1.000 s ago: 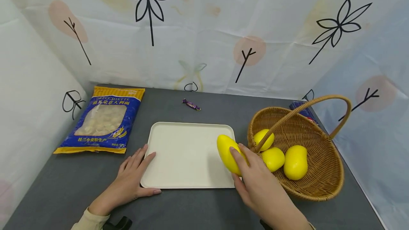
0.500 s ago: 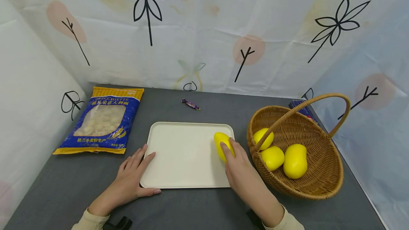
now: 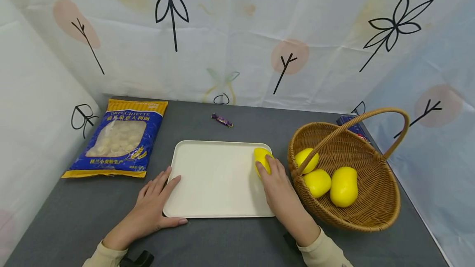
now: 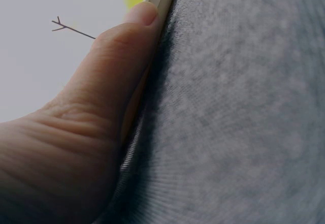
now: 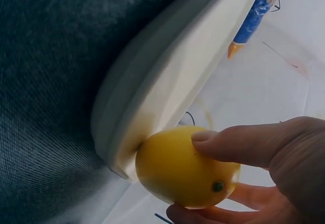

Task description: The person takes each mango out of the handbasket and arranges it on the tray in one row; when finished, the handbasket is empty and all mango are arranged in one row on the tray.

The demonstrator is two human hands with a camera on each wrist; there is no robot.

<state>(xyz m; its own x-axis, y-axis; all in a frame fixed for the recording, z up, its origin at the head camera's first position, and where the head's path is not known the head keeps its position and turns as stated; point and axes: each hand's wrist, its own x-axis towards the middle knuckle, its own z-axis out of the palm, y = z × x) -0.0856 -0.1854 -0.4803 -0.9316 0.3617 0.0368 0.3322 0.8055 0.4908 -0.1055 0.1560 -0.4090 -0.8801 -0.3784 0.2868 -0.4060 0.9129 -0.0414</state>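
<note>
A yellow mango (image 3: 262,156) is in my right hand (image 3: 281,193), over the back right corner of the cream rectangular tray (image 3: 217,180). In the right wrist view the thumb lies on one side of the mango (image 5: 175,170) and the fingers curl round the other; its underside is right at the tray's surface. My left hand (image 3: 154,201) rests at the tray's front left corner with its fingers spread along the left edge. In the left wrist view its thumb (image 4: 111,56) lies along the tray's front edge.
A wicker basket (image 3: 375,201) with a tall handle stands right of the tray, holding several yellow fruits (image 3: 344,186). A blue and yellow pasta bag (image 3: 118,139) lies at the left. Behind the tray is a purple wrapped candy (image 3: 222,120). A dark blue package (image 3: 346,120) sits behind the basket.
My right hand has carried the mango left from beside the basket, then back and lower over the tray's far right corner. The left hand has stayed in place.
</note>
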